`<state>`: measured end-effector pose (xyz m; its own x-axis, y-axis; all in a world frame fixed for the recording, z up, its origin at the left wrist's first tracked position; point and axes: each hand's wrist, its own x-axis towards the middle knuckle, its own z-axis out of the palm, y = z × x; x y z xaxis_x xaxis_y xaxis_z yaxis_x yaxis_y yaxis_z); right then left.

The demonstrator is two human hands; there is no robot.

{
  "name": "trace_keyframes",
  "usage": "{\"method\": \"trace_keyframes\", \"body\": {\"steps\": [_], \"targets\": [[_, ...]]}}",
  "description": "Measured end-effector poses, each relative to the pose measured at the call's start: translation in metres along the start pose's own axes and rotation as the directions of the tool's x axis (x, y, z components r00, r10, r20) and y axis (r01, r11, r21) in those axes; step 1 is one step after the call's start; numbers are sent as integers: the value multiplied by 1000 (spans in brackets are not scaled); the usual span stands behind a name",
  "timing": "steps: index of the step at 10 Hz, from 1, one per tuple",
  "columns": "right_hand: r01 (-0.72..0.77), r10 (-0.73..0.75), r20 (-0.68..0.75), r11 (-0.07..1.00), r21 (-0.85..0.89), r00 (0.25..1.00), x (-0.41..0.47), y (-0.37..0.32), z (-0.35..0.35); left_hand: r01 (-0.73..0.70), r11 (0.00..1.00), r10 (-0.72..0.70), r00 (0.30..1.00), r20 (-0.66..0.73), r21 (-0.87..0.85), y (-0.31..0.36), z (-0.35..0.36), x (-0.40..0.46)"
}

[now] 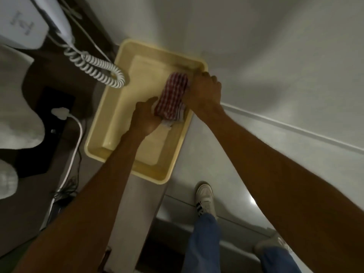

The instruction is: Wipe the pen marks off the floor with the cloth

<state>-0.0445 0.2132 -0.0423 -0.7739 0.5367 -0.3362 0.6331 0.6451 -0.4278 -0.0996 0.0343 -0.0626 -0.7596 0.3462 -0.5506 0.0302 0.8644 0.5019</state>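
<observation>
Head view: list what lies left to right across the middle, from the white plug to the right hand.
white plug → left hand → checked cloth → right hand, with both hands and the cloth over the yellow tub.

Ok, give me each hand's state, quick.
Left hand: closed on the near end of the red checked cloth.
Right hand: closed on its far end, over the yellow tray.

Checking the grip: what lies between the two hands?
In the head view, only the red checked cloth, held between the left hand and right hand over the yellow basin.
</observation>
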Motion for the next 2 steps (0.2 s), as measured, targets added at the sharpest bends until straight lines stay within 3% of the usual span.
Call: {"method": "trace_keyframes", "body": {"steps": [1,2], "targets": [[-3,3,-63,1000,-3,998,-45,17,-45,-31,985,52,992,-117,170,40,-14,-43],[60,-60,-4,996,72,998,-120,43,-136,-319,929,359,898,-254,185,103,-35,-121]]}}
